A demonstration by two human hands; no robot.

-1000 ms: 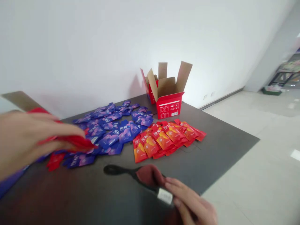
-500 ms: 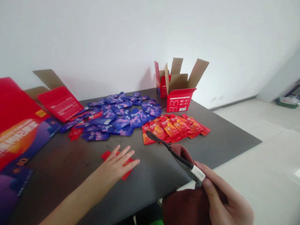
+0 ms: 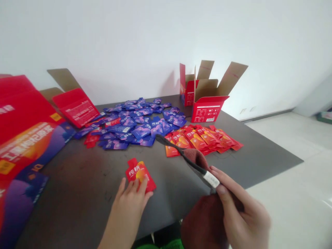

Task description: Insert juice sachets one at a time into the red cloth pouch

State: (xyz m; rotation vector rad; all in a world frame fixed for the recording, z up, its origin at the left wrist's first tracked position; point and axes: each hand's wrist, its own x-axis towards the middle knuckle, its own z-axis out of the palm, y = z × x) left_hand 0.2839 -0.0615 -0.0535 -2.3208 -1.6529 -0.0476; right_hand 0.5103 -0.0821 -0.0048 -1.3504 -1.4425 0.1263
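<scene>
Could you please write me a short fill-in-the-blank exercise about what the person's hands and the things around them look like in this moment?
The left hand lies on one ____ sachet.
The maroon cloth is held in the ____ hand.
The heap of blue sachets lies to the ____ of the red sachets.
The red carton has its flaps ____.

Missing words: red; right; left; open.

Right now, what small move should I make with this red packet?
Probably slide the red packet under your left hand over to the red pile: it matches those packets and lies apart from them, and your right hand is busy holding the cloth.
</scene>
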